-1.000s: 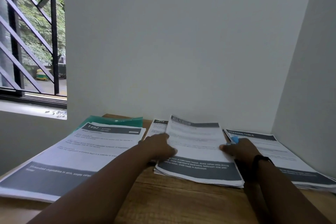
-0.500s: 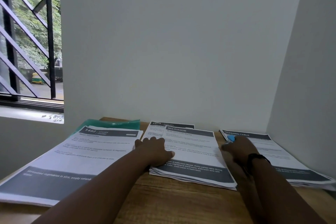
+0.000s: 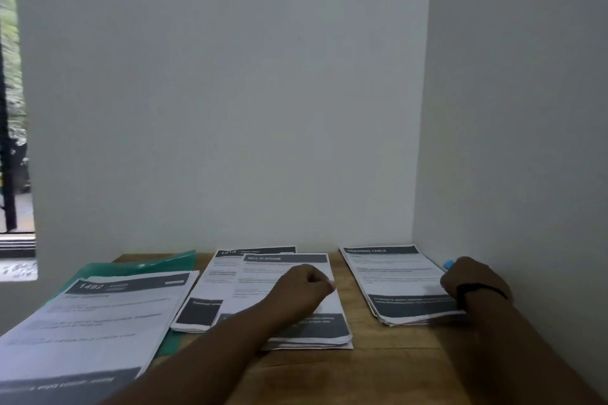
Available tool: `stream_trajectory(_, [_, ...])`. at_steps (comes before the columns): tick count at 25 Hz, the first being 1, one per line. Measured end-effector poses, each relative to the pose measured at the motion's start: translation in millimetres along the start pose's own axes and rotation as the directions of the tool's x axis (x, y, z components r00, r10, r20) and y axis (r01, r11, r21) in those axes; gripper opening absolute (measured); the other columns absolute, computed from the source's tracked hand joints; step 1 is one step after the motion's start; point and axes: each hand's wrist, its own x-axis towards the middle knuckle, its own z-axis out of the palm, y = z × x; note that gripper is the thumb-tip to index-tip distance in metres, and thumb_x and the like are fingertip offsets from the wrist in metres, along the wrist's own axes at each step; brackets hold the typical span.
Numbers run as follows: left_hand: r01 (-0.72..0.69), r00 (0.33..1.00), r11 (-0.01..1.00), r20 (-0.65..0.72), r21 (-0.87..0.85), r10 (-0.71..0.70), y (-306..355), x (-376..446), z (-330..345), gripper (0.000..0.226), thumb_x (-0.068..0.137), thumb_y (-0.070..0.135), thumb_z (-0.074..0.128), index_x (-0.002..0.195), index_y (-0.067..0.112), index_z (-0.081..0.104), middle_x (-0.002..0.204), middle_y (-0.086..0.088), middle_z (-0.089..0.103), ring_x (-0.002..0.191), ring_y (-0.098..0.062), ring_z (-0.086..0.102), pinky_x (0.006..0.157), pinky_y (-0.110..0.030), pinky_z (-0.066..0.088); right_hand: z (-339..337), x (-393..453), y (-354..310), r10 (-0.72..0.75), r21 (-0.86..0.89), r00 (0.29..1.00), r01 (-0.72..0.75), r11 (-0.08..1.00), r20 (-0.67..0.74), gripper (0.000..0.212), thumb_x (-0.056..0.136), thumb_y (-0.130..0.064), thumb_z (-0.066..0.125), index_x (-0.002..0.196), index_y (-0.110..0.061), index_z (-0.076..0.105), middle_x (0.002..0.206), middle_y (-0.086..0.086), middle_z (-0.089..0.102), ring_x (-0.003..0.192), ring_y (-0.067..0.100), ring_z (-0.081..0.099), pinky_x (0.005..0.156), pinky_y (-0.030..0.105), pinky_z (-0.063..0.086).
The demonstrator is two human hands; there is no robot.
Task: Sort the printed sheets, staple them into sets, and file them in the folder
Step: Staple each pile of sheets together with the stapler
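Mix-ups are the main risk here: four piles of printed sheets lie close together on the bench (image 3: 388, 358), and the "MULTI-ROOM" stack (image 3: 289, 276) overlaps the pile behind it (image 3: 210, 289), so a careless lift could drag the wrong pages into a set. The left hand (image 3: 304, 286) rests loosely curled on that stack, holding nothing I can see. The right hand (image 3: 473, 278) grips a small blue item (image 3: 448, 264), perhaps the stapler, beside the "DRESSING TABLE" pile (image 3: 394, 276), while the green folder (image 3: 138, 268) sits half buried under the left pile (image 3: 98, 316).
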Motion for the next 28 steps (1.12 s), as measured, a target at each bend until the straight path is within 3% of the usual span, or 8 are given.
stream_trajectory(4, [0.283, 0.959, 0.908, 0.118, -0.309, -0.258, 44.9, 31.3, 49.5, 0.021, 0.091, 0.029, 0.063, 0.099, 0.010, 0.058, 0.092, -0.007, 0.057, 0.077, -0.017, 0.056, 0.071, -0.028, 0.047, -1.2, -0.8, 24.6, -0.011, -0.051, 1.000, 0.012, 0.999, 0.018, 0.039, 0.087, -0.023, 0.056, 0.124, -0.011, 0.055, 0.127, 0.010, 0.059, 0.112, 0.024, 0.057, 0.085, 0.026, 0.043])
stream_trajectory(8, [0.376, 0.927, 0.876, 0.112, -0.302, -0.359, 55.5, 66.6, 90.8, 0.054, 0.090, 0.026, 0.065, 0.135, 0.004, 0.044, 0.131, -0.014, 0.052, 0.122, -0.026, 0.053, 0.098, -0.034, 0.045, 13.1, 2.9, 30.1, -0.014, -0.013, 0.998, 0.015, 1.000, 0.063, 0.042, 0.086, -0.026, 0.059, 0.126, -0.014, 0.058, 0.129, 0.009, 0.059, 0.115, 0.025, 0.058, 0.092, 0.026, 0.045])
stream_trajectory(11, [0.394, 0.917, 0.858, 0.075, -0.329, -0.392, 56.9, 84.2, 104.9, 0.030, 0.092, 0.015, 0.060, 0.117, 0.004, 0.048, 0.096, -0.007, 0.052, 0.095, -0.021, 0.055, 0.083, -0.029, 0.048, 18.3, 8.4, 34.1, 0.001, 0.024, 0.994, -0.004, 1.000, 0.109, 0.046, 0.081, -0.030, 0.057, 0.127, -0.021, 0.059, 0.130, 0.007, 0.059, 0.117, 0.026, 0.056, 0.095, 0.028, 0.045])
stream_trajectory(15, [0.438, 0.887, 0.790, 0.067, -0.428, -0.456, 50.4, 92.1, 102.7, 0.008, 0.092, 0.005, 0.055, 0.094, 0.008, 0.047, 0.072, -0.007, 0.048, 0.055, -0.015, 0.045, 0.043, -0.017, 0.037, 20.9, 12.3, 35.0, 0.028, 0.039, 0.985, -0.035, 0.999, 0.169, 0.045, 0.077, -0.028, 0.054, 0.121, -0.025, 0.063, 0.125, 0.005, 0.060, 0.114, 0.026, 0.055, 0.093, 0.029, 0.048])
stream_trajectory(18, [0.399, 0.909, 0.849, 0.024, -0.346, -0.417, 39.2, 103.9, 102.9, 0.033, 0.086, -0.005, 0.053, 0.117, 0.001, 0.049, 0.083, -0.011, 0.052, 0.061, -0.019, 0.051, 0.040, -0.018, 0.038, 21.1, 12.3, 35.5, 0.010, 0.086, 0.990, -0.022, 0.996, 0.143, 0.032, 0.084, -0.026, 0.053, 0.114, -0.024, 0.063, 0.119, 0.004, 0.063, 0.107, 0.024, 0.058, 0.090, 0.027, 0.048])
stream_trajectory(21, [0.334, 0.938, 0.919, -0.022, -0.207, -0.346, 40.0, 107.4, 107.6, 0.037, 0.083, -0.005, 0.054, 0.119, 0.002, 0.049, 0.093, -0.010, 0.055, 0.091, -0.028, 0.060, 0.073, -0.031, 0.056, 21.1, 13.9, 40.9, 0.023, 0.132, 0.994, -0.038, 0.991, 0.111, 0.031, 0.086, -0.025, 0.055, 0.114, -0.014, 0.062, 0.117, 0.008, 0.064, 0.104, 0.024, 0.060, 0.085, 0.027, 0.046])
stream_trajectory(23, [0.332, 0.942, 0.942, -0.048, -0.043, -0.333, 41.6, 104.2, 116.1, 0.044, 0.082, 0.011, 0.058, 0.125, 0.006, 0.050, 0.114, -0.011, 0.058, 0.105, -0.028, 0.059, 0.092, -0.034, 0.051, 19.1, 14.3, 43.9, 0.020, 0.153, 0.992, -0.039, 0.987, 0.127, 0.033, 0.086, -0.022, 0.056, 0.117, -0.013, 0.061, 0.120, 0.009, 0.063, 0.105, 0.024, 0.060, 0.084, 0.026, 0.045])
stream_trajectory(28, [0.330, 0.944, 0.939, -0.054, 0.100, -0.326, 57.7, 97.1, 119.8, 0.048, 0.084, 0.031, 0.059, 0.127, 0.011, 0.053, 0.129, -0.007, 0.054, 0.119, -0.024, 0.051, 0.101, -0.031, 0.044, 16.9, 19.1, 46.0, 0.010, 0.169, 0.984, -0.041, 0.985, 0.177, 0.032, 0.084, -0.021, 0.057, 0.115, -0.017, 0.063, 0.118, 0.008, 0.064, 0.091, 0.023, 0.056, 0.077, 0.025, 0.042])
